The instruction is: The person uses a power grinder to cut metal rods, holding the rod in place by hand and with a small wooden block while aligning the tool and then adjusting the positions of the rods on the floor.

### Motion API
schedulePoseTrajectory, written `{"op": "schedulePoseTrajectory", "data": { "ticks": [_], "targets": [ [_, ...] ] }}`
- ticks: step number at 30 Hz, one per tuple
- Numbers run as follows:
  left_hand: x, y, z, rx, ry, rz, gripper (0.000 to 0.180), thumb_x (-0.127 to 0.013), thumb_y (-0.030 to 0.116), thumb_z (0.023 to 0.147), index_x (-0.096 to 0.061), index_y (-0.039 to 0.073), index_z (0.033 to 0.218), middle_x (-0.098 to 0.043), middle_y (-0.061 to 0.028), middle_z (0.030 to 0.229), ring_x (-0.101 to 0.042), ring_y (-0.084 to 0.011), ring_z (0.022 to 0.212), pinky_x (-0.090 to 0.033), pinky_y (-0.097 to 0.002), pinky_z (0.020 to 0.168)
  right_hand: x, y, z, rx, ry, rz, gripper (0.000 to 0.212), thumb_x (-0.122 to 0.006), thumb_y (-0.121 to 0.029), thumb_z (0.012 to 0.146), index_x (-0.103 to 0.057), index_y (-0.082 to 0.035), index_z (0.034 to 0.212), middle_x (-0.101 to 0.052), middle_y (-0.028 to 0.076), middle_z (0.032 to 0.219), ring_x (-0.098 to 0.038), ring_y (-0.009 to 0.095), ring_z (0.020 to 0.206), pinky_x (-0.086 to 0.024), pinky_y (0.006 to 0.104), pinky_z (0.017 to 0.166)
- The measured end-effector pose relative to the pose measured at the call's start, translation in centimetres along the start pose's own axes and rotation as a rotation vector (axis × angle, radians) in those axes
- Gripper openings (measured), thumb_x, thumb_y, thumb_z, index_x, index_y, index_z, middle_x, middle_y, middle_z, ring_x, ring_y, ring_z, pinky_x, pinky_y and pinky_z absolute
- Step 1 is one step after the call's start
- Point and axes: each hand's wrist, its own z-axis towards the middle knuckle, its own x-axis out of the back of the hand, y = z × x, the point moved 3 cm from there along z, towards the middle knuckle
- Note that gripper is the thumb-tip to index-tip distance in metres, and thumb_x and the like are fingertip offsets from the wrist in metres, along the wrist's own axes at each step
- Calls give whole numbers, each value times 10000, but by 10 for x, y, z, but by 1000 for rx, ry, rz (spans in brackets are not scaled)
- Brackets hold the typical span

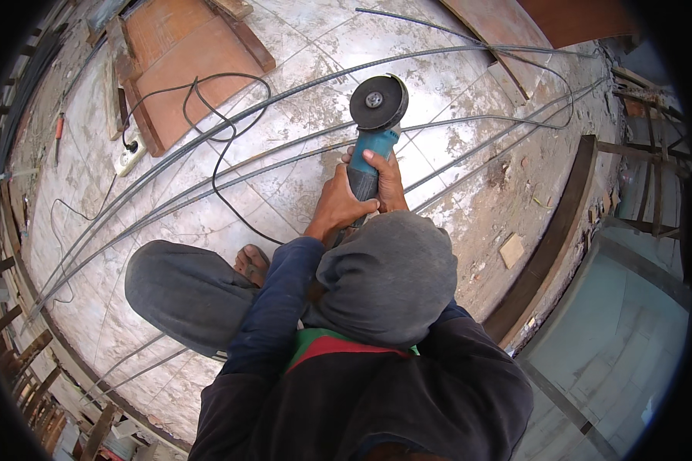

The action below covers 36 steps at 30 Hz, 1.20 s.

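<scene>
A teal and black angle grinder [374,123] points away from me, its round cutting disc hovering over long steel rebars [284,157] that lie across the pale tiled floor. My left hand [338,206] grips the grinder's dark handle from the left. My right hand [387,178] wraps the same handle from the right, thumb on top. A grey cloth over my knee hides the wrists below. Whether the disc touches a bar, I cannot tell.
A black power cord [219,146] loops to a white socket strip [130,156] at the left. Brown wooden boards [184,54] lie at the back. A timber edge [550,238] bounds the floor on the right, with a drop beyond. My bare foot [251,263] rests nearby.
</scene>
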Motion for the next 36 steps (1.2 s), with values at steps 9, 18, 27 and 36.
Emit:
{"op": "schedulePoseTrajectory", "data": {
  "ticks": [9, 18, 27, 36],
  "targets": [
    [-30, 6, -14, 96, -144, -200, 878, -896, 349, 572, -461, -50, 1223, -626, -252, 1129, -641, -358, 1042, -501, -410, 882, 54, 2, -2, 260, 289, -302, 485, -611, -413, 944, -503, 0, 1174, -608, 92, 951, -629, 172, 772, -557, 316, 684],
    [-45, -7, -9, -159, -384, -413, 1030, -868, 510, 637, -413, -43, 1376, -564, -232, 1293, -556, -300, 1217, -413, -364, 1033, 43, -21, -33, 36, 79, 207, 776, -244, -690, 963, -540, -19, 1217, -635, 174, 1022, -649, 266, 905, -559, 380, 692],
    [-71, 16, -2, -280, -539, -528, 818, -749, 433, 761, -426, -52, 1334, -563, -251, 1272, -561, -334, 1201, -418, -407, 1017, 94, -10, -46, 32, 321, 161, 841, -221, -783, 902, -549, -54, 1161, -652, 162, 874, -647, 291, 756, -527, 412, 630],
    [-109, -22, 13, -220, -300, -61, 613, -650, 342, 840, -459, -57, 1264, -579, -263, 1219, -579, -368, 1161, -434, -450, 979, 110, -13, -56, 114, 518, -67, 699, -444, -609, 851, -518, -20, 1221, -630, 169, 990, -626, 288, 851, -511, 416, 746]
  ]
}}
